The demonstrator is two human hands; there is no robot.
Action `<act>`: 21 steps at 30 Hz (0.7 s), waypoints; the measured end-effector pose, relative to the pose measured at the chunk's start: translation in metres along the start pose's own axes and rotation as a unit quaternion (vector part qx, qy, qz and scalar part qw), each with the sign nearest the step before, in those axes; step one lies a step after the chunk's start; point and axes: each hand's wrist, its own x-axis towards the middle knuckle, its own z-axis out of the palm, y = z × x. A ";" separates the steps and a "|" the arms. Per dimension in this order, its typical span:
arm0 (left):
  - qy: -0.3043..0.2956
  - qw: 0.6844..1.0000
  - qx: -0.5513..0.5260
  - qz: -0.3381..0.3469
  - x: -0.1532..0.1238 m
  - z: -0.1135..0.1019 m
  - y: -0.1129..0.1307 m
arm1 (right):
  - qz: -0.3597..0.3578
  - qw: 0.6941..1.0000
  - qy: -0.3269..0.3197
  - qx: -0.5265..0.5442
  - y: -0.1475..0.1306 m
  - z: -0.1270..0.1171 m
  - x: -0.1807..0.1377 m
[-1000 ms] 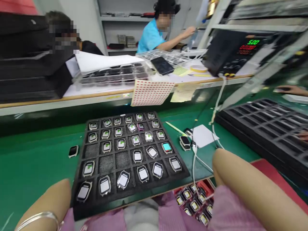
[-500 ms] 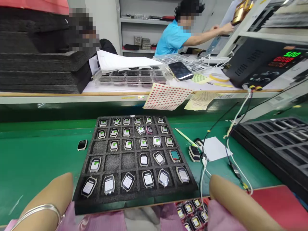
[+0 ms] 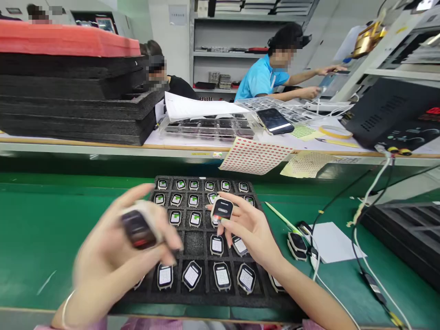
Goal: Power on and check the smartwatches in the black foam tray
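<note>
My left hand [image 3: 113, 256] is raised over the near left part of a black foam tray [image 3: 194, 240] and grips a smartwatch body with a dark screen [image 3: 137, 228]; the hand is blurred by motion. My right hand [image 3: 245, 229] hovers over the tray's middle, its fingertips pinching another smartwatch body [image 3: 222, 209] with a dark screen. The tray's pockets hold several watch bodies [image 3: 222, 276] with white or green screen stickers. It rests on a green belt [image 3: 44, 224].
Two watch bodies [image 3: 296, 244] lie by cables [image 3: 357, 220] and a white paper [image 3: 335, 242] right of the tray. Stacked foam trays [image 3: 75, 101] stand on the shelf behind, with a sticker sheet [image 3: 252, 156], a phone [image 3: 275, 121] and a power supply [image 3: 392, 114]. Two people work beyond.
Both hands have come up from below the table edge into view, each now holding a watch body above the tray. The camera has tilted upward.
</note>
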 end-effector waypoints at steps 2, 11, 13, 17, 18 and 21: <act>-0.065 0.998 -0.021 -0.017 0.015 0.010 -0.013 | -0.004 1.000 -0.003 -0.001 0.000 -0.001 -0.001; -0.204 0.968 -0.108 -0.095 0.040 0.019 -0.059 | -0.013 0.998 0.037 -0.059 0.006 -0.007 0.004; -0.206 0.967 -0.116 -0.092 0.039 0.017 -0.060 | -0.011 0.997 0.043 -0.068 0.006 -0.007 0.004; -0.198 0.969 -0.115 -0.095 0.042 0.017 -0.061 | -0.012 0.997 0.020 -0.069 0.007 -0.011 0.002; -0.195 0.969 -0.115 -0.097 0.044 0.017 -0.062 | -0.010 0.998 0.008 -0.064 0.008 -0.012 0.001; -0.192 0.969 -0.113 -0.104 0.046 0.016 -0.062 | 0.005 0.999 -0.022 -0.043 0.009 -0.014 -0.001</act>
